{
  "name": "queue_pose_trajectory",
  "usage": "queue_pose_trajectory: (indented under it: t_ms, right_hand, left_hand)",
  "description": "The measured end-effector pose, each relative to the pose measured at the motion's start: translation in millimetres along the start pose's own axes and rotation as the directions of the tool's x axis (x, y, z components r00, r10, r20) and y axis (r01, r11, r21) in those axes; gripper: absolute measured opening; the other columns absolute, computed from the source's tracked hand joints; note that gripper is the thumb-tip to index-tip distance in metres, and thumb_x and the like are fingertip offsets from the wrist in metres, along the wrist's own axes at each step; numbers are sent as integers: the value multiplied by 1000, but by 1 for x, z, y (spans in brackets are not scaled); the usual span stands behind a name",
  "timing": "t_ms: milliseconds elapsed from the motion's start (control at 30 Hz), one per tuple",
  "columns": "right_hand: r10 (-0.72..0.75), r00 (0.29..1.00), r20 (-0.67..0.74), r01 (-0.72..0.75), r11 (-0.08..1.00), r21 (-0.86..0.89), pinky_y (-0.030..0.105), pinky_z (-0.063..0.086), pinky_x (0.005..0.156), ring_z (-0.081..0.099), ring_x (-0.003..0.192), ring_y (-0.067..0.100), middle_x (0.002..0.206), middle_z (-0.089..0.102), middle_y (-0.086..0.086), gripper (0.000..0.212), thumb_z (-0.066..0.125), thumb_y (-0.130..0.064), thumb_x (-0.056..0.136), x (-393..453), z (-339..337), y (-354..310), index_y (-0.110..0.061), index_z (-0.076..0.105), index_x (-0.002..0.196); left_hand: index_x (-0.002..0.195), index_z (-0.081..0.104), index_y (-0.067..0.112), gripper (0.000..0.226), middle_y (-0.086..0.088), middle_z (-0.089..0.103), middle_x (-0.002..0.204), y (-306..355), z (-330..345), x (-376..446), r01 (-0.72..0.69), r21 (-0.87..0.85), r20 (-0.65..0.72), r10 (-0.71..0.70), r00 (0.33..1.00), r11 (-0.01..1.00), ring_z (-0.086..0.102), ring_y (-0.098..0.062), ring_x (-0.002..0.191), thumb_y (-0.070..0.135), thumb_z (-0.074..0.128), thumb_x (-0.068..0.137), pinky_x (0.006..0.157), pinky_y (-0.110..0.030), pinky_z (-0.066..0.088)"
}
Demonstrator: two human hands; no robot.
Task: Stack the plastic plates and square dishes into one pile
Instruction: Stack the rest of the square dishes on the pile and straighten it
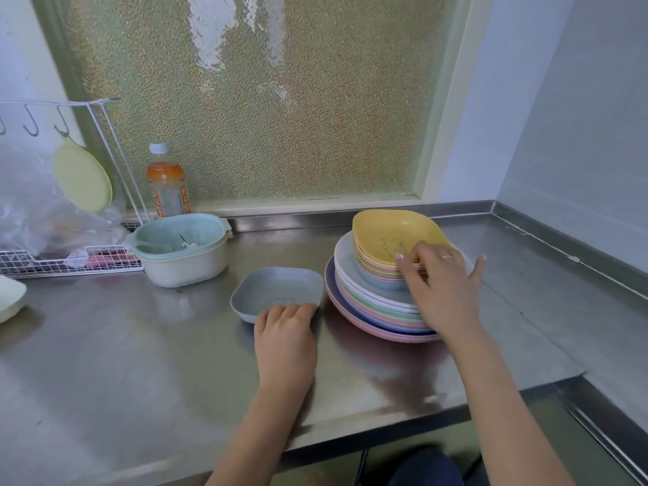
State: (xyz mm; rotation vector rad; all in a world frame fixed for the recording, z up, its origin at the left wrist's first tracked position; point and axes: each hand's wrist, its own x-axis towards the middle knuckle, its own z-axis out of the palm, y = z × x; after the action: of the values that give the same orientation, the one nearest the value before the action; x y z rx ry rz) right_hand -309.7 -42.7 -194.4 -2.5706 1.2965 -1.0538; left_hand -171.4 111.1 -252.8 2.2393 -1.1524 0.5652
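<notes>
A pile of round pastel plates [364,303] sits on the steel counter, with a stack of square dishes [380,271] on top; the uppermost square dish is yellow [389,233]. My right hand [438,285] rests on the near right side of that square stack, fingers curled against the dish edges. A single grey-blue square dish [277,289] lies on the counter just left of the pile. My left hand [285,340] grips its near edge, fingertips curled over the rim.
A cream bowl with a mint strainer insert [182,250] stands left of the grey dish. Behind it are a drink bottle [167,184] and a white wire rack [70,261]. The counter's front edge [385,429] runs close below my arms; walls close the right side.
</notes>
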Motion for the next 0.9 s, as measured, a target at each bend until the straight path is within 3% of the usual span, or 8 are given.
queue_pose_trajectory:
  t_ms: [100, 167, 267, 367, 500, 600, 800, 900]
  right_hand:
    - [39, 997, -59, -36, 998, 52, 64, 1, 108, 46, 113, 26, 100, 57, -5, 29, 40, -46, 93, -3, 1, -11, -22, 45, 78]
    - [27, 978, -208, -2, 993, 120, 63, 12, 110, 49, 112, 31, 111, 60, 2, 19, 51, -34, 91, -14, 5, -22, -17, 53, 83]
    - [-177, 901, -395, 255, 954, 155, 46, 35, 97, 53, 104, 26, 112, 64, -1, 15, 54, -19, 83, -41, 20, -47, -19, 61, 97]
    - [-391, 883, -260, 439, 884, 163, 32, 31, 88, 51, 104, 12, 115, 60, -15, 44, 47, -12, 80, -68, 39, -72, -29, 54, 119]
    - [-417, 908, 45, 389, 877, 283, 28, 35, 95, 46, 118, 9, 131, 52, -15, 52, 43, -17, 87, -77, 60, -80, -37, 39, 135]
    - [-443, 886, 140, 366, 851, 375, 32, 37, 104, 40, 129, 10, 144, 39, -11, 59, 50, -17, 90, -76, 68, -81, -43, 30, 139]
    - [-442, 878, 184, 337, 844, 417, 35, 40, 100, 46, 123, 16, 140, 44, -5, 34, 51, -17, 87, -74, 78, -90, -28, 53, 120]
    - [-460, 871, 174, 348, 826, 443, 34, 44, 83, 54, 102, 13, 112, 60, -8, 18, 52, -19, 88, -76, 82, -92, -27, 53, 105]
  left_hand:
    - [77, 74, 19, 27, -1, 69, 64, 0, -2, 0, 6, -41, -29, -7, 1000, 999, 65, -26, 62, 5, 60, 58, 63, -31, 46]
    - [81, 75, 18, 30, -2, 71, 69, 0, -3, -1, 16, -90, -54, -21, 998, 996, 65, -27, 67, 3, 59, 60, 65, -31, 46]
    - [85, 73, 11, 28, -7, 71, 73, 1, -3, 0, 57, -183, -125, -81, 989, 982, 65, -31, 70, 0, 56, 65, 67, -33, 47]
    - [88, 64, 2, 22, -12, 66, 78, 2, -6, 0, 94, -295, -185, -153, 971, 951, 58, -34, 71, -5, 52, 71, 66, -38, 43]
    - [90, 55, 5, 22, -2, 57, 82, -4, -7, -1, 115, -442, -202, -224, 954, 889, 52, -29, 78, -8, 54, 71, 69, -26, 33]
    - [96, 49, 18, 35, 18, 46, 77, -11, -8, 2, 238, -536, -123, -354, 927, 810, 53, -23, 83, -3, 61, 70, 73, -28, 38]
    - [92, 44, 28, 37, 6, 57, 69, -22, -9, 1, 327, -622, -10, -425, 905, 712, 57, -21, 76, 2, 55, 70, 70, -35, 46]
    - [85, 53, 25, 28, 7, 59, 67, -29, -12, -3, 363, -573, 55, -408, 911, 734, 58, -23, 77, 0, 53, 70, 69, -36, 47]
